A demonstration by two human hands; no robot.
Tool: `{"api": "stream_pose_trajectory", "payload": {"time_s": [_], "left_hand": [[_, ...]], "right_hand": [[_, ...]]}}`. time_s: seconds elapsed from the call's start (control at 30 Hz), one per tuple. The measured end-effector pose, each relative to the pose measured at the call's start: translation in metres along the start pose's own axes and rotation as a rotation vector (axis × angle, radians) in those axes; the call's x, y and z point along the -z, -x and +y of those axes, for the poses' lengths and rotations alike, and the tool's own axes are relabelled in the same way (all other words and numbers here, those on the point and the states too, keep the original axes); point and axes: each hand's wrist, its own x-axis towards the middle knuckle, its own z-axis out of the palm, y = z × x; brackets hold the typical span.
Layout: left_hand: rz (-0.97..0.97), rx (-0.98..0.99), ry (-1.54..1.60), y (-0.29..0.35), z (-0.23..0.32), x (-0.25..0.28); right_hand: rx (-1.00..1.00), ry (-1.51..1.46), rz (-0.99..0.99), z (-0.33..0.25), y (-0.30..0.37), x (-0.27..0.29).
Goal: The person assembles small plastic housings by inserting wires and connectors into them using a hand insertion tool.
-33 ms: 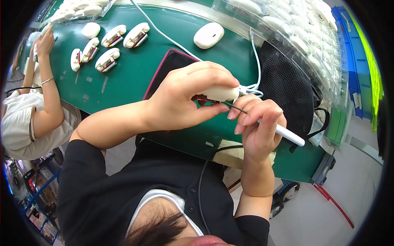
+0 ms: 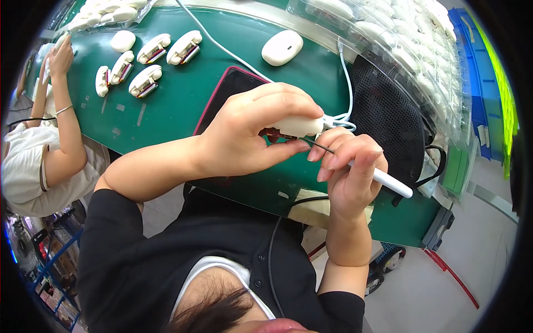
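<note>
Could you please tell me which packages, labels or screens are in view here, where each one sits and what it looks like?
Dark screen: flat device with a reddish rim, lying on the green table under the left hand; unlit.
Clear plastic trays: along the table's far right edge, holding rows of white shells.
Clear bag: far left corner, holding white shells.
Blue crate: right of the trays.
No labels can be made out.
</note>
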Motion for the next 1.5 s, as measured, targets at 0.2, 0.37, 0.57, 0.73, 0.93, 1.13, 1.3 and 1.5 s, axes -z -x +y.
{"api": "stream_pose_trajectory", "payload": {"time_s": [0.2,0.37,0.57,0.73,0.93,1.13,1.3,1.5], "left_hand": [[-0.006,0.014,-0.007,0.001,0.0,0.0],[-0.014,0.019,-0.018,0.001,0.001,0.0],[-0.023,0.031,0.0,0.002,0.001,-0.002],[-0.035,0.013,0.014,0.002,0.001,-0.003],[-0.047,-0.005,0.02,0.001,0.001,-0.003],[-0.047,-0.011,0.03,0.003,-0.001,-0.004],[-0.055,-0.019,0.019,0.002,0.001,-0.004],[-0.053,-0.028,0.028,0.002,0.001,-0.004]], "right_hand": [[0.065,0.105,-0.024,-0.002,-0.001,-0.003],[0.05,0.113,-0.037,-0.001,-0.001,0.0],[-0.031,-0.001,-0.003,-0.004,-0.001,0.0],[-0.099,-0.054,-0.035,-0.003,-0.004,0.005],[-0.198,-0.067,0.007,-0.005,-0.005,0.005],[-0.212,-0.093,-0.017,-0.004,-0.006,0.008],[-0.213,-0.103,-0.005,-0.003,-0.007,0.007],[-0.189,-0.112,-0.025,-0.003,-0.008,0.007]]}}
